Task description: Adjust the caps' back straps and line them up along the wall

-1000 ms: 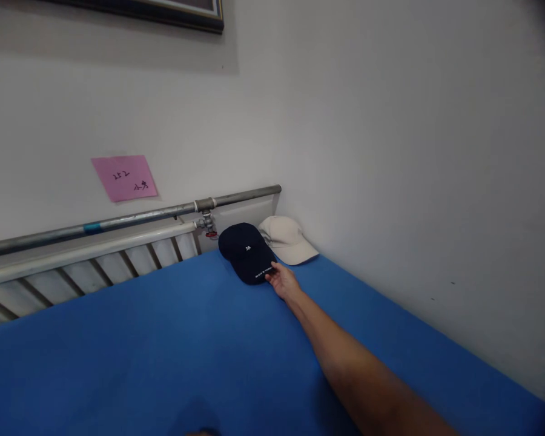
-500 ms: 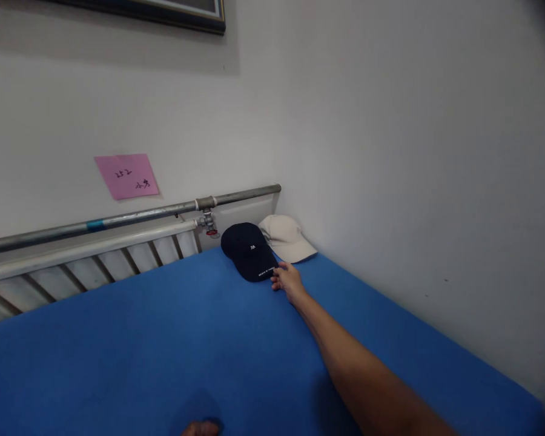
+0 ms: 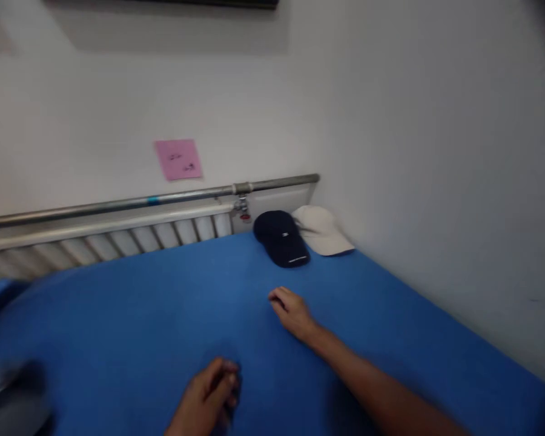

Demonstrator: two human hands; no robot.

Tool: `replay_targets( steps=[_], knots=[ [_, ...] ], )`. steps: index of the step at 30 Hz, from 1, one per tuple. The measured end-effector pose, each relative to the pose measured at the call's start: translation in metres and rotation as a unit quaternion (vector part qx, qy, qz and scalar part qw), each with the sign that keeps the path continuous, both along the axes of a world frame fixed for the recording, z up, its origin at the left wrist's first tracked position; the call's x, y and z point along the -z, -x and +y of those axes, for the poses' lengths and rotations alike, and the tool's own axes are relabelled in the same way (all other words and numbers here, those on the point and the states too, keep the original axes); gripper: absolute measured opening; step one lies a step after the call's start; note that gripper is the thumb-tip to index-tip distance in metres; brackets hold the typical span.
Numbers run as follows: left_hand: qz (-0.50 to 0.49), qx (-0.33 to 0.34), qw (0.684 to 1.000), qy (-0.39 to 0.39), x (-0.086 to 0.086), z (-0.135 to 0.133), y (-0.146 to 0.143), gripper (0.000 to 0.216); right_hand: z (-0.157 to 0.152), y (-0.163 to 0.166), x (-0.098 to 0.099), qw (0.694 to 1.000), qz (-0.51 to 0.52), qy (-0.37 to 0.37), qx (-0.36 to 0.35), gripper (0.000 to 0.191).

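A navy cap [image 3: 281, 238] with small white lettering lies on the blue surface [image 3: 140, 303] near the far corner. A beige cap [image 3: 323, 230] sits right beside it against the wall. My right hand [image 3: 293, 312] hovers low over the blue surface, about a hand's length short of the navy cap, with its fingers loosely bent and nothing in them. My left hand [image 3: 209, 393] enters at the bottom centre with curled fingers, blurred by motion, so I cannot tell whether it holds anything.
A grey pipe [image 3: 163, 198] and a white radiator [image 3: 118, 241] run along the back wall. A pink note [image 3: 178, 158] is stuck above them. White wall closes off the right side. A dark blurred object [image 3: 9, 387] sits at the lower left.
My right hand has let go of the navy cap's brim and drawn back towards me. My left hand has come up into view. The view has swung left.
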State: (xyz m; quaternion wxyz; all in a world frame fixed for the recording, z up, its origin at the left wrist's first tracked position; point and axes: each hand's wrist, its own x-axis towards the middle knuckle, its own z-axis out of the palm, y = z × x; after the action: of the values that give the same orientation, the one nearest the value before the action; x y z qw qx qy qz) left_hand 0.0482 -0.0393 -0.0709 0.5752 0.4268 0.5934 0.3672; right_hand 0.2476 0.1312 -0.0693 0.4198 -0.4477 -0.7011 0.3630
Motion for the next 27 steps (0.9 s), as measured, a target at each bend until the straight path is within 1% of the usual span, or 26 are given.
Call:
replay_targets(
  steps=[2, 4, 7, 8, 10, 13, 16, 18, 20, 22, 25, 27],
  knots=[
    [-0.004, -0.053, 0.998, -0.027, -0.011, 0.002, 0.006, 0.038, -0.023, 0.010, -0.001, 0.997, -0.020, -0.016, -0.069, 0.012],
    [-0.038, -0.129, 0.990, -0.037, -0.018, 0.005, 0.016, 0.027, -0.041, 0.018, -0.001, 0.985, -0.090, -0.084, -0.119, 0.014],
    [-0.048, -0.240, 0.969, -0.041, -0.020, 0.012, 0.038, 0.011, -0.057, 0.028, 0.002, 0.964, -0.137, -0.111, -0.199, 0.019],
    [-0.053, -0.275, 0.959, -0.046, -0.019, 0.013, 0.045, 0.007, -0.060, 0.031, 0.003, 0.959, -0.143, -0.112, -0.216, 0.020],
    [-0.068, -0.347, 0.933, -0.063, -0.018, 0.011, 0.059, 0.003, -0.065, 0.035, 0.002, 0.956, -0.149, -0.106, -0.228, 0.019],
    [-0.096, -0.458, 0.878, -0.102, -0.017, -0.005, 0.078, 0.006, -0.068, 0.037, -0.002, 0.959, -0.148, -0.094, -0.222, 0.019],
    [-0.113, -0.575, 0.798, -0.144, -0.017, -0.033, 0.100, 0.010, -0.067, 0.037, -0.003, 0.960, -0.146, -0.089, -0.221, 0.018],
    [-0.117, -0.639, 0.741, -0.168, -0.017, -0.054, 0.114, 0.008, -0.066, 0.037, -0.002, 0.958, -0.148, -0.090, -0.227, 0.017],
    [-0.122, -0.679, 0.699, -0.187, -0.017, -0.070, 0.125, 0.012, -0.065, 0.036, 0.000, 0.957, -0.147, -0.095, -0.233, 0.017],
    [-0.127, -0.703, 0.670, -0.204, -0.017, -0.080, 0.133, 0.016, -0.064, 0.035, 0.001, 0.955, -0.145, -0.098, -0.237, 0.017],
    [-0.130, -0.724, 0.639, -0.224, -0.019, -0.084, 0.139, 0.013, -0.064, 0.033, 0.001, 0.954, -0.144, -0.099, -0.242, 0.017],
    [-0.130, -0.726, 0.633, -0.237, -0.021, -0.082, 0.139, 0.013, -0.066, 0.030, 0.000, 0.955, -0.138, -0.097, -0.244, 0.018]
  ],
)
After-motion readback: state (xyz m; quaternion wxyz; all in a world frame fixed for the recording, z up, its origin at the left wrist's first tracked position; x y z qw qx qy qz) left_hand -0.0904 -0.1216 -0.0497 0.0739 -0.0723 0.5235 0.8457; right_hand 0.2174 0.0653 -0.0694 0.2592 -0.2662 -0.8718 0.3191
